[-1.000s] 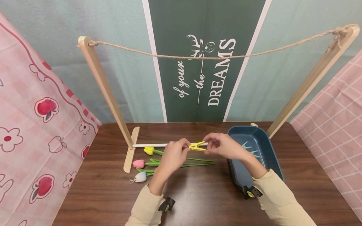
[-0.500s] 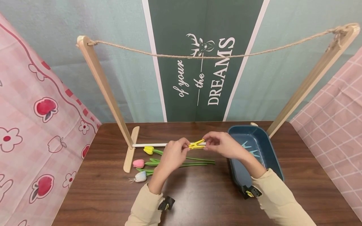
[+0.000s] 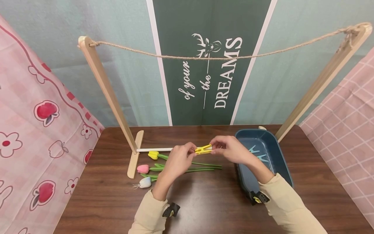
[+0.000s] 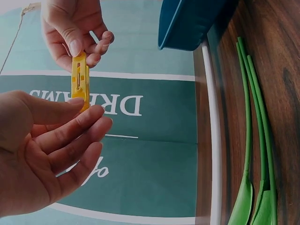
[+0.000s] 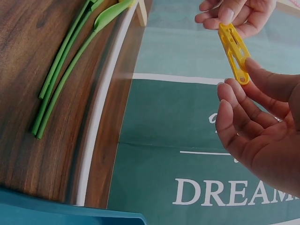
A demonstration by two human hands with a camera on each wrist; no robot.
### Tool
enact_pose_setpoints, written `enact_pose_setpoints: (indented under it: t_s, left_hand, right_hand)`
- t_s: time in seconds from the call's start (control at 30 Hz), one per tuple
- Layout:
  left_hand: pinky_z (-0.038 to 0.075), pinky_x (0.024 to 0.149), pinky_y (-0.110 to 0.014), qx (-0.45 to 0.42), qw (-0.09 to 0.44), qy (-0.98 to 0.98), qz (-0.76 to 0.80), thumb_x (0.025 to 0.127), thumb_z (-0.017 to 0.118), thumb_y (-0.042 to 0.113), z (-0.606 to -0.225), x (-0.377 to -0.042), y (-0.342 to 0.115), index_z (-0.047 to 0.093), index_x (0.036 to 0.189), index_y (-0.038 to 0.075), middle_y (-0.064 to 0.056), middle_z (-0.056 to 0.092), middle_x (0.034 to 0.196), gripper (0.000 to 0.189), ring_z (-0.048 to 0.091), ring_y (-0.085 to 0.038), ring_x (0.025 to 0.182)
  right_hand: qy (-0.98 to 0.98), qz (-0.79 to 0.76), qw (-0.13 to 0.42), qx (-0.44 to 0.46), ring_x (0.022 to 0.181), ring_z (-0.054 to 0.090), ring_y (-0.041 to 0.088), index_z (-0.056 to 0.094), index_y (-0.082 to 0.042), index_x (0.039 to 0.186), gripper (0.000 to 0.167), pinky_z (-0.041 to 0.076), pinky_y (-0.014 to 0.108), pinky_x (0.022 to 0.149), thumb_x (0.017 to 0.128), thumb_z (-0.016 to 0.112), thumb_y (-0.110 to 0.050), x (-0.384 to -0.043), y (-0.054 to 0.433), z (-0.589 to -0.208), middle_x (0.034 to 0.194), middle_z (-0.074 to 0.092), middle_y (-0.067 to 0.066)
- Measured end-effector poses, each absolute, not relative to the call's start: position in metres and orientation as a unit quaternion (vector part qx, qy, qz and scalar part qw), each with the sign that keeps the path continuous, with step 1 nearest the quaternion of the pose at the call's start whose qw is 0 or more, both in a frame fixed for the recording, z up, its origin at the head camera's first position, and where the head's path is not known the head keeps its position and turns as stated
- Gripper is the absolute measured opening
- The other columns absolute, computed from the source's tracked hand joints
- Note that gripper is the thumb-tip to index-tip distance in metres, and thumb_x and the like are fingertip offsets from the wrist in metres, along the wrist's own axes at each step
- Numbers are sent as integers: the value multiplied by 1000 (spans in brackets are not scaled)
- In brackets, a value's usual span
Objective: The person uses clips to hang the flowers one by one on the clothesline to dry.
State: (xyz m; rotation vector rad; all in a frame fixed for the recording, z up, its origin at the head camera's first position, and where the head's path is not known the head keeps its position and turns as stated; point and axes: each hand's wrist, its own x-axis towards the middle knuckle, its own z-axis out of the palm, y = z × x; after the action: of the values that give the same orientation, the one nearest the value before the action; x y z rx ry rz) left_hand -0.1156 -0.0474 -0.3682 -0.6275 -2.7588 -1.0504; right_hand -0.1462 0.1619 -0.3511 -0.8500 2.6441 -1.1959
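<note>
A yellow clothespin (image 3: 203,149) is held level between both hands, above the table. My left hand (image 3: 179,160) pinches one end of it between thumb and forefinger. The right hand (image 3: 230,150) pinches the two handle legs at the opposite end, thumb against one leg. Seen from the left wrist, the clothespin (image 4: 80,84) bridges the two thumbs, and the other fingers are loosely curved beneath. In the right wrist view the yellow clothespin (image 5: 233,52) shows its slotted side. Artificial tulips with yellow (image 3: 153,155), pink (image 3: 143,169) and pale blue-white (image 3: 145,183) heads lie by the left forearm.
A dark blue basin (image 3: 284,164) stands under the right forearm, with light blue clothespins (image 3: 262,158) in it. Behind the hands is a wooden frame (image 3: 109,94) with a slack twine (image 3: 178,57) across its top and a white rod (image 3: 155,149) near the table.
The right fingers have squeezed the clothespin's handle legs closer together. Both hands stay in nearly the same place, and the tulips and basin have not moved.
</note>
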Motion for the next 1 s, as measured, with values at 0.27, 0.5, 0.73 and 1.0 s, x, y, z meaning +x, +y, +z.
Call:
enact_pose_setpoints:
  t_s: [0.27, 0.5, 0.73, 1.0]
  left_hand:
    - [48, 65, -28, -213, 51, -912, -348, 82, 67, 8, -368, -117, -47, 63, 94, 5, -4, 68, 82, 13, 62, -13, 73]
    - [48, 65, -27, -214, 40, -908, -357, 83, 67, 9, -366, -117, -50, 63, 98, 6, -4, 68, 84, 16, 62, -13, 73]
    - [49, 67, -31, -198, 48, -913, -353, 83, 66, 8, -370, -119, -60, 64, 98, 5, -3, 67, 83, 16, 63, -15, 75]
    - [47, 66, -32, -179, 23, -926, -330, 81, 67, 6, -385, -122, -72, 64, 90, 5, -2, 65, 77, 10, 61, -16, 72]
  right_hand:
    - [882, -381, 43, -276, 67, 52, 14, 63, -5, 85, 13, 45, 27, 57, 76, 70, 1, -146, 162, -351, 73, 59, -2]
    - [885, -375, 11, -275, 65, 52, 13, 64, -5, 80, 12, 45, 27, 57, 75, 70, 4, -146, 162, -351, 71, 59, -2]
    - [894, -363, -1, -262, 62, 48, 13, 63, -5, 77, 11, 42, 27, 55, 75, 69, 4, -144, 166, -351, 68, 57, -2]
    - [900, -354, -2, -254, 57, 45, 12, 62, -5, 74, 11, 39, 26, 50, 75, 69, 4, -144, 174, -353, 65, 56, -3]
